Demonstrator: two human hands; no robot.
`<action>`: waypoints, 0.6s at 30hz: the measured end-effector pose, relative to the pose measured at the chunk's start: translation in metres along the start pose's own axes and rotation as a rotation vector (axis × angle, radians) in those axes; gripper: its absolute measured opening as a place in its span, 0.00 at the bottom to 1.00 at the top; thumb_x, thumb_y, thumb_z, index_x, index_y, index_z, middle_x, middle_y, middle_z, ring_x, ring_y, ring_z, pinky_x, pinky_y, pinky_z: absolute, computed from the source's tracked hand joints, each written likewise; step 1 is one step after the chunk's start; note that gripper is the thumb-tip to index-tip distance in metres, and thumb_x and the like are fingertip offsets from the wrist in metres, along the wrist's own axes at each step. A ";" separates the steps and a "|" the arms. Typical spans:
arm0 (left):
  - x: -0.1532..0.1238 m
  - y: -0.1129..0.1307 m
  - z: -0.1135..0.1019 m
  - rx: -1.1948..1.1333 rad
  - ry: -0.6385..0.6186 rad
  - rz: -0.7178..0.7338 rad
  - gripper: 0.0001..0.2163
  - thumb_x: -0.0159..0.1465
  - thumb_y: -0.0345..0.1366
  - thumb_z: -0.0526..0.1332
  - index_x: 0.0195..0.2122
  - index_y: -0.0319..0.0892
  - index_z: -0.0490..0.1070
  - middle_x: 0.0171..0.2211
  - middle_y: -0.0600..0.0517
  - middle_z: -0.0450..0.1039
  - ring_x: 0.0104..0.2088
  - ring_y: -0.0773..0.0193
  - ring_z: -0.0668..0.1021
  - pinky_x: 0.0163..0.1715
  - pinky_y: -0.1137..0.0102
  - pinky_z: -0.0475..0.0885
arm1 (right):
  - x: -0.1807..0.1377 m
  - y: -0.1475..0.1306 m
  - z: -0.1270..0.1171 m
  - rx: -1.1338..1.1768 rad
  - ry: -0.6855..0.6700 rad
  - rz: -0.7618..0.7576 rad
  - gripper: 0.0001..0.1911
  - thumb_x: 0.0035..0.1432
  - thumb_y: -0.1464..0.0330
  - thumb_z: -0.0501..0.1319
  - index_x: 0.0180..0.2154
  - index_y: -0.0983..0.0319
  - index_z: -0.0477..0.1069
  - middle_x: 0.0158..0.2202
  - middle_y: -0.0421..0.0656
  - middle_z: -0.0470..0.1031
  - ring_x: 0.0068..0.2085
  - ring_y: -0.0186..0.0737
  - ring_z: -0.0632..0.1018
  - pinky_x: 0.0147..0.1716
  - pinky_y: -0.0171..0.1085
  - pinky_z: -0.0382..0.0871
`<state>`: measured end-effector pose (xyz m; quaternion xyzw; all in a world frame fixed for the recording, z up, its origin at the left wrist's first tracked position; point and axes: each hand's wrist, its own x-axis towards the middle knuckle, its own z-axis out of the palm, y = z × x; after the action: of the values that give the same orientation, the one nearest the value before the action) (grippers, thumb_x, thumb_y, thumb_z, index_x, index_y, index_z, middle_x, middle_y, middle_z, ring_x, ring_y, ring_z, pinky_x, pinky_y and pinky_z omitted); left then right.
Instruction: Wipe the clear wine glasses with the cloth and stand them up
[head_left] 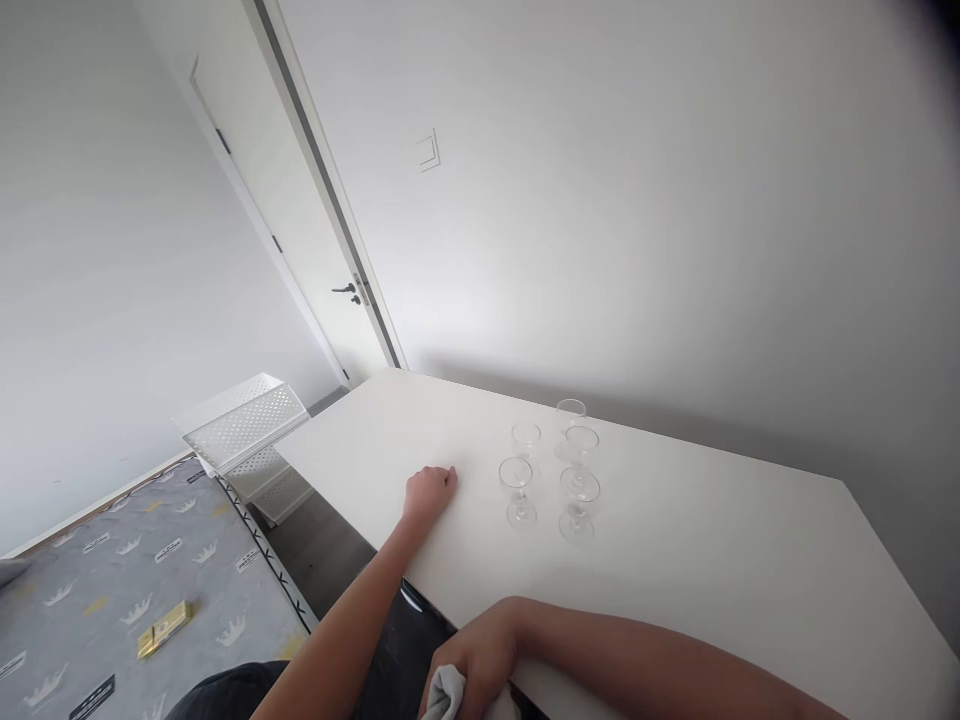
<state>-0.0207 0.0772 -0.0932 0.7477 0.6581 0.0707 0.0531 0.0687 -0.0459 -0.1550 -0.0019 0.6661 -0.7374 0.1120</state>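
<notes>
My left hand [430, 492] rests on the white table [697, 540], its fingers curled in and nothing showing in them. Down at the near table edge, my right hand [480, 650] grips a pale grey cloth [445, 690], which is partly hidden by the hand and cut off by the frame. Several clear stemmed glasses stand upright in a loose group to the right of my left hand. The nearest are a glass on the left [517, 490] and one on the right [579, 500]. Neither hand touches them.
A wall runs along the table's far side, with a door [300, 200] at the left. White perforated baskets [247, 425] stand beyond the table's left end. At lower left, a grey crown-patterned mattress [210, 560] carries a gold packet [165, 628].
</notes>
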 end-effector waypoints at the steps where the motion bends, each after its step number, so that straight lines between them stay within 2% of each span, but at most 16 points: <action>1: 0.000 0.000 0.000 -0.002 -0.001 0.000 0.27 0.74 0.43 0.47 0.21 0.44 0.74 0.20 0.50 0.64 0.24 0.59 0.71 0.30 0.66 0.55 | -0.001 0.000 0.001 0.000 0.000 -0.003 0.31 0.17 0.77 0.84 0.31 0.68 0.78 0.34 0.36 0.80 0.38 0.33 0.78 0.43 0.25 0.73; 7: -0.002 -0.002 -0.001 -0.031 -0.012 0.012 0.24 0.73 0.42 0.50 0.24 0.44 0.78 0.19 0.56 0.59 0.23 0.61 0.70 0.31 0.69 0.54 | -0.008 -0.004 0.006 0.044 -0.002 0.041 0.34 0.16 0.78 0.83 0.34 0.67 0.80 0.39 0.36 0.80 0.40 0.34 0.78 0.44 0.25 0.74; 13: -0.001 -0.004 -0.001 -0.065 -0.001 0.025 0.25 0.73 0.41 0.50 0.21 0.45 0.76 0.18 0.55 0.58 0.22 0.62 0.66 0.29 0.67 0.52 | -0.008 -0.003 0.007 0.023 0.011 0.059 0.26 0.17 0.78 0.83 0.25 0.68 0.76 0.37 0.36 0.79 0.41 0.33 0.76 0.44 0.24 0.72; 16: -0.001 -0.004 0.000 -0.083 0.001 0.025 0.24 0.72 0.40 0.50 0.19 0.45 0.73 0.18 0.55 0.55 0.21 0.63 0.63 0.29 0.66 0.51 | -0.008 -0.006 0.007 0.005 0.039 0.076 0.26 0.17 0.78 0.83 0.25 0.68 0.76 0.37 0.36 0.79 0.40 0.33 0.77 0.43 0.25 0.72; 18: -0.001 -0.004 0.000 -0.102 -0.002 0.026 0.24 0.71 0.40 0.51 0.17 0.46 0.71 0.18 0.56 0.52 0.21 0.64 0.60 0.29 0.67 0.51 | -0.009 -0.013 0.008 -0.017 0.052 0.095 0.25 0.22 0.77 0.83 0.26 0.68 0.76 0.34 0.37 0.78 0.39 0.34 0.77 0.42 0.26 0.72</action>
<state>-0.0251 0.0769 -0.0939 0.7527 0.6437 0.1040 0.0910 0.0771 -0.0515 -0.1403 0.0479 0.6743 -0.7254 0.1294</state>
